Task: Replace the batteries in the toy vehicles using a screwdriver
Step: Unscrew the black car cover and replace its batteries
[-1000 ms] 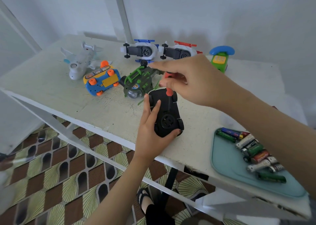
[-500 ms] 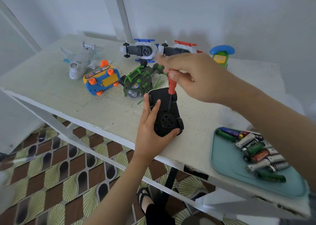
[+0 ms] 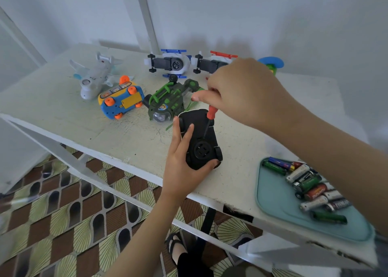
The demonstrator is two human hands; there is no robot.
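A black toy car lies upside down near the front edge of the white table. My left hand holds it, thumb under its near end and fingers along its left side. My right hand grips a small screwdriver with a red handle, its dark shaft slanting down onto the car's underside. Most of the handle is hidden inside my fist.
Behind the car lie a green toy vehicle, a blue and yellow toy car, a white toy plane and two white toy vehicles on their backs. A teal tray at the right holds several batteries.
My right hand has brought the screwdriver from above the car's far end down onto its underside. My left hand and the car have stayed in place.
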